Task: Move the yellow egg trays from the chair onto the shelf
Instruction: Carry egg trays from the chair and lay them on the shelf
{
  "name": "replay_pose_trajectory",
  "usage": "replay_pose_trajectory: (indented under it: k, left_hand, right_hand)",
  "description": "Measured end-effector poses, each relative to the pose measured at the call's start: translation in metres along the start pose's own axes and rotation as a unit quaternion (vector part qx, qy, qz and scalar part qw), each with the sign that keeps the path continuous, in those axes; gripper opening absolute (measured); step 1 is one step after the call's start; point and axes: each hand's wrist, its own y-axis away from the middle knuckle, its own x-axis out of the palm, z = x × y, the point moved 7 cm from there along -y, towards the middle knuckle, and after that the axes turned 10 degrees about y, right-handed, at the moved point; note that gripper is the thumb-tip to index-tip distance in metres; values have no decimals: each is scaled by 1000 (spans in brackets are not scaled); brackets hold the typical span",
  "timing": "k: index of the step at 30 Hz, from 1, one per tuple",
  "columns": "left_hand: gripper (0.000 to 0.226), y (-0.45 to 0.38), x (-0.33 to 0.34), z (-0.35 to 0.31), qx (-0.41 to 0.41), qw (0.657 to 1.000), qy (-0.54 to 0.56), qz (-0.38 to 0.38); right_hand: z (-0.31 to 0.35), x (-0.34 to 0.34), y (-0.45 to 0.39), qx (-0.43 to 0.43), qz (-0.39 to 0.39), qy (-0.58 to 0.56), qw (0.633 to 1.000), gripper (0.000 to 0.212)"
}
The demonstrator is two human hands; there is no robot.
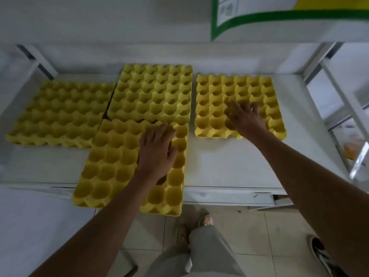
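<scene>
Overhanging the shelf's (pixel 229 168) front edge, the front egg tray (pixel 111 162) sits under the left hand (pixel 157 150), fingers spread flat, gripping nothing. Its far end overlaps the middle tray (pixel 151 92). Right hand (pixel 247 118) presses the right tray (pixel 215 100), fingers splayed. Risk: lifting the left hand lets it tip off the edge; pushing could ride up the middle tray.

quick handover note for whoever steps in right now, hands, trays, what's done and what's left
Left hand: flat and open on the front tray, which overhangs the shelf edge.
Right hand: open, resting on the right tray.
Trays: four on the shelf; also a left tray and a taller middle stack, with the front tray butting against it.
Done: those four placed.
Left: push the front tray fully on. The chair is out of view, so whether more trays remain cannot be told.
</scene>
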Motion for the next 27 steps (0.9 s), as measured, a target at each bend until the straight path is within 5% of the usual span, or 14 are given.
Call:
replay_pose_trajectory:
  k: [13, 19, 27]
  left_hand:
    - [50, -7, 4, 1, -2, 1000, -26, -2]
    - [71, 0, -12, -14, -2, 995, 22, 96]
    - [62, 97, -119, -43, -174, 984, 16, -27]
  right_hand:
    - [18, -3, -66, -43, 53, 59, 996, 58]
    - [23, -28, -53, -58, 61, 144, 986, 71]
    - [149, -77, 91, -369, -57, 200, 906, 73]
